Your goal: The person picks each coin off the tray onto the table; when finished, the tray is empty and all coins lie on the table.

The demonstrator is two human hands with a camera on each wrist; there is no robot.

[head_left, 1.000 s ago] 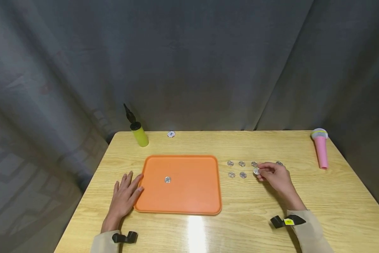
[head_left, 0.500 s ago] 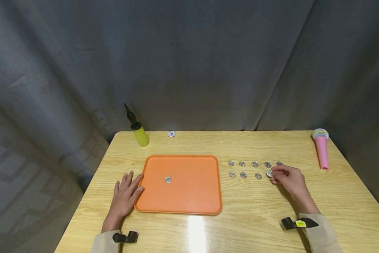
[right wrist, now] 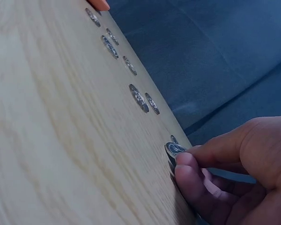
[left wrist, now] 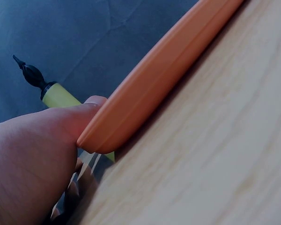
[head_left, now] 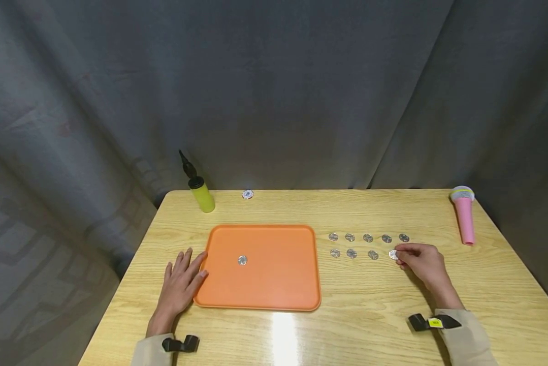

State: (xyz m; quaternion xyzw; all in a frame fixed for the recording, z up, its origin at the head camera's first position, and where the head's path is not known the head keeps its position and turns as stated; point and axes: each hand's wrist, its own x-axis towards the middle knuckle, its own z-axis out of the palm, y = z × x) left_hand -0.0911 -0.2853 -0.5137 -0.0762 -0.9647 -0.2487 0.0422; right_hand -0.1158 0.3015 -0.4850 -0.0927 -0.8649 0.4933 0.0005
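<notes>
My right hand (head_left: 422,264) pinches a silver coin (head_left: 393,254) between thumb and finger, at the right end of the near row. In the right wrist view that coin (right wrist: 176,149) is tilted, its edge near the tabletop. Other silver coins lie flat in two rows, such as the far-row coin (head_left: 386,238) and the near-row coin (head_left: 373,255). My left hand (head_left: 179,284) rests with spread fingers at the left edge of the orange tray (head_left: 274,307); its thumb touches the rim in the left wrist view. One coin (head_left: 243,260) lies in the tray.
At the back left stands a yellow-green hand pump (head_left: 202,195) with a black nozzle. A poker chip (head_left: 248,194) lies by the table's far edge. A pink toy microphone (head_left: 464,216) lies at the right, and a grey curtain (head_left: 274,101) hangs behind the table.
My right hand has moved right along the near row, leaving a coin flat in the third place. The coin it pinches now is slightly lower and nearer. My left hand has stayed put.
</notes>
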